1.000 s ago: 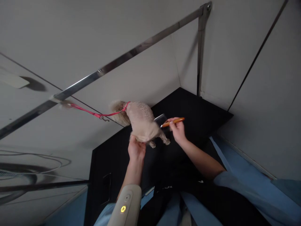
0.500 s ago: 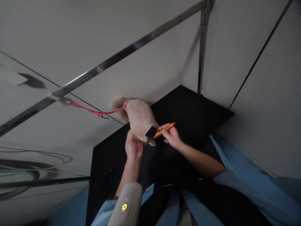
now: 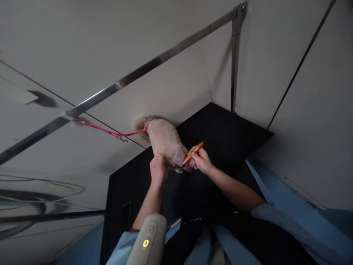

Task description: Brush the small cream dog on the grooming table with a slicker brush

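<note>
A small, pale, close-clipped dog [image 3: 164,137] stands at the far edge of a black table [image 3: 220,132], its fluffy head turned away. A pink leash [image 3: 113,131] runs from its neck to a metal bar. My left hand [image 3: 159,170] is closed on the dog's hindquarters, on the near left side; what the fingertips grip is hidden. In my right hand [image 3: 202,160] is a slicker brush [image 3: 194,152] by its orange handle. Its blurred flat head lies against the dog's rear, close to a hind leg.
A metal frame bar [image 3: 143,70] crosses above the table, with an upright post [image 3: 234,66] at the far right. Pale walls stand close behind. Cables and a hose [image 3: 41,206] hang at left. A light grey device with a yellow light [image 3: 149,239] juts in at the bottom.
The brush head has tilted, from showing a dark side to a pale one, and moved slightly. My left hand has turned, its back now facing up, still on the dog.
</note>
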`<state>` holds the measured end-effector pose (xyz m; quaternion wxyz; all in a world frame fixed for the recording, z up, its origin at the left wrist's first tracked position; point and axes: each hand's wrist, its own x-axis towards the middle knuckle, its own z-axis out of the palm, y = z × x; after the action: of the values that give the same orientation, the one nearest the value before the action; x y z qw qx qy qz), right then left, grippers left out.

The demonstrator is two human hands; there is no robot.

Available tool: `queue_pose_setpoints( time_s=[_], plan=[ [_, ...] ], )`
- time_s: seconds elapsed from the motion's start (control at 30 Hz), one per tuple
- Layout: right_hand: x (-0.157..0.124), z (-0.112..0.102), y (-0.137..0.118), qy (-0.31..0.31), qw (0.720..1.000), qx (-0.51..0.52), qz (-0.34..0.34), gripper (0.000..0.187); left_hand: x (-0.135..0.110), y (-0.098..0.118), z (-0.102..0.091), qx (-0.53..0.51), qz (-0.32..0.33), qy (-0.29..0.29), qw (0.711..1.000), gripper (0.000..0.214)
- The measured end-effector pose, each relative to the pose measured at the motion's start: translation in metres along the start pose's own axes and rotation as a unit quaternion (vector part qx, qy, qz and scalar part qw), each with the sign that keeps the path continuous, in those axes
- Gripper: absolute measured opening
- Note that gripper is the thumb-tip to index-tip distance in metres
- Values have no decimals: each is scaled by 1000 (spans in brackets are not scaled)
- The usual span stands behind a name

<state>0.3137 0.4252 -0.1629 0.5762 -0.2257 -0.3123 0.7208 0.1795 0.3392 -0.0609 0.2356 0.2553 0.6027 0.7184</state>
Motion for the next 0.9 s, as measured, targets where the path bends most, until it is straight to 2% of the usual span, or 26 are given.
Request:
queue_pose_setpoints(
  time_s=[0.13,0.17,0.27,0.3,0.37,0.43,0.57,0.63,0.7,0.73,0.8,0.83,0.9],
  plan=[
    [6,-5,-3,128,991,-7,-47,49,2,6,5,-61,-22,-2,998,16],
    [4,-4,-2,120,991,-12,-57,47,1,8,6,-72,-29,4,997,13],
    [-3,2,7,-9,999,-26,-20,44,-1,14,10,-91,-61,33,993,12],
    [-4,4,10,-27,999,-27,-4,45,-2,15,11,-92,-69,33,993,14],
    [-3,7,14,34,999,-17,-8,47,-4,16,10,-87,-75,11,993,20],
    [1,8,16,87,996,-9,-21,48,-4,15,8,-66,-62,-21,996,23],
    [9,1,14,48,998,-34,15,49,3,10,0,33,11,-49,998,29],
    [9,-12,10,99,993,-61,20,50,9,10,-2,87,53,-65,993,30],
    [0,-30,5,135,986,-92,21,50,15,12,0,113,66,-87,988,30],
    [-9,-40,3,114,987,-108,34,49,17,14,4,109,58,-96,988,30],
    [-37,-55,1,-8,984,-148,98,47,20,18,16,80,14,-107,991,32],
    [-53,-58,1,-94,972,-166,137,44,21,20,24,58,-14,-105,993,33],
    [-82,-55,-2,-243,925,-237,171,35,21,25,41,19,-74,-105,992,37]
  ],
)
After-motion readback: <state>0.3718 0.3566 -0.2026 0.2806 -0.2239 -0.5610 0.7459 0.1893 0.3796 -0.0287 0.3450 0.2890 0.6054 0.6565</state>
